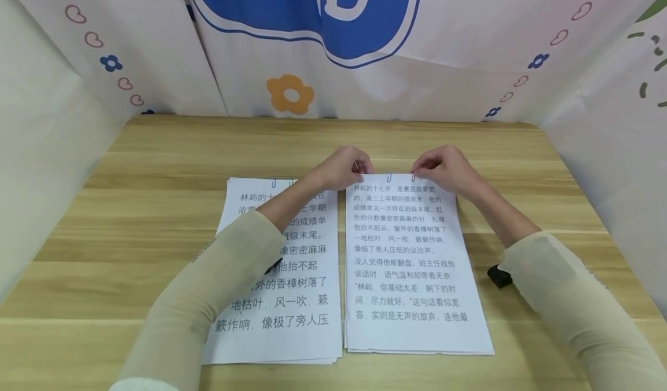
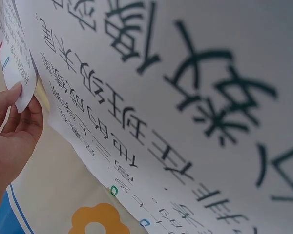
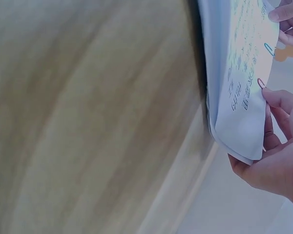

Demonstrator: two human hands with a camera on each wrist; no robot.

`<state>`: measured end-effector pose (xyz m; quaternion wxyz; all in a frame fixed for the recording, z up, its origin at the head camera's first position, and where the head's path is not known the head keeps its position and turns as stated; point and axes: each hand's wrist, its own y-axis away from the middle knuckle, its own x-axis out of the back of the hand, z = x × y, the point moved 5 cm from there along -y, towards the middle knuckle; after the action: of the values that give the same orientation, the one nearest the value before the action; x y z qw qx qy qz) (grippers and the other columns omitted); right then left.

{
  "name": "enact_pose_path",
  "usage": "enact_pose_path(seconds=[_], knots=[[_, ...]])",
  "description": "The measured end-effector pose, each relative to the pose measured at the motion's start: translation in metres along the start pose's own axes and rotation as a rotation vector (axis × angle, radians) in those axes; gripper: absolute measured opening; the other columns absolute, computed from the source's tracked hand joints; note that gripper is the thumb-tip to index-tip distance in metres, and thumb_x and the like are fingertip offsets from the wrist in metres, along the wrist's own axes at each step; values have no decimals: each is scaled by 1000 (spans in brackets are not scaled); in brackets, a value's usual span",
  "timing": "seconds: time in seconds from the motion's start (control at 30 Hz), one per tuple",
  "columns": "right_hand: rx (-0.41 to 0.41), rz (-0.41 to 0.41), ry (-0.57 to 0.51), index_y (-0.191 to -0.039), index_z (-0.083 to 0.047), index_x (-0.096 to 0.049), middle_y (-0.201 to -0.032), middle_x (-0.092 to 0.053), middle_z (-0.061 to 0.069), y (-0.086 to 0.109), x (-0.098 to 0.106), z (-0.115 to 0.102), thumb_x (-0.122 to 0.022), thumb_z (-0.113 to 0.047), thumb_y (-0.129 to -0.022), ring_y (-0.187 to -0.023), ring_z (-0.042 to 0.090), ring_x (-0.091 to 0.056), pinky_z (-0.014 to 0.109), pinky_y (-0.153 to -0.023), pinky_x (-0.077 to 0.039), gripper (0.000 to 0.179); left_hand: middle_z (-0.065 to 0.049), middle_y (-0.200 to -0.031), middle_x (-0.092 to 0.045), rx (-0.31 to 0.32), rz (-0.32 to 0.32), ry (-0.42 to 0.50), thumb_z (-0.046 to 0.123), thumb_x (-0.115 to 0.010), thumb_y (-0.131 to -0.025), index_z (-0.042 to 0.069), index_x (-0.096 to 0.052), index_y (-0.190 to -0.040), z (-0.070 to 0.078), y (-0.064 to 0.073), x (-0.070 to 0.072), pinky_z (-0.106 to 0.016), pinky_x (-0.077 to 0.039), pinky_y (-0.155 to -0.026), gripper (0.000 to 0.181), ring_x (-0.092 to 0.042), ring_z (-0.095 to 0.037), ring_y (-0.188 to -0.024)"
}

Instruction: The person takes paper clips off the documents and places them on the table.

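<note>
Two stacks of printed paper lie side by side on the table. My left hand [image 1: 345,168] pinches the top left corner of the right paper stack [image 1: 401,252], thumb in front and fingers behind in the left wrist view. At the top edge's other end, my right hand [image 1: 448,168] pinches the same stack. Its thumb tip is right at a red paper clip [image 3: 261,83]. A blue paper clip [image 1: 388,178] sits between the hands. The left paper stack [image 1: 292,344], partly hidden under my left forearm, carries a green paper clip [image 2: 114,190] and a blue one.
The wooden table [image 1: 172,148] extends around both stacks. A small black object [image 1: 499,276] lies by my right sleeve, and another dark piece [image 1: 273,265] shows at my left sleeve. A printed cloth [image 1: 443,90] hangs behind the table, with pale cloth at both sides.
</note>
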<state>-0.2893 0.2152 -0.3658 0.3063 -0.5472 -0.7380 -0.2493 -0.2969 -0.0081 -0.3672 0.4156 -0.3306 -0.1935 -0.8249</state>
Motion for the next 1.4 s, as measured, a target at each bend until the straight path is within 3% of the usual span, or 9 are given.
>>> enact_pose_path(seconds=[0.33, 1.4], knots=[[-12, 14, -63, -104, 0, -78, -99, -71, 14, 1, 0, 2, -70, -5, -97, -83, 25, -54, 25, -69, -42, 12, -10, -98, -67, 9, 0, -9, -11, -66, -92, 1, -73, -102, -1, 0, 1, -27, -54, -86, 17, -62, -22, -93], [-48, 47, -88, -109, 0, -77, -101, -71, 15, 4, 3, 7, -71, -8, -97, -87, 26, -57, 23, -67, -45, 15, -11, -99, -67, -3, 2, 6, -11, -66, -93, 0, -72, -102, 1, -2, 0, -28, -54, -88, 16, -62, -23, -95]])
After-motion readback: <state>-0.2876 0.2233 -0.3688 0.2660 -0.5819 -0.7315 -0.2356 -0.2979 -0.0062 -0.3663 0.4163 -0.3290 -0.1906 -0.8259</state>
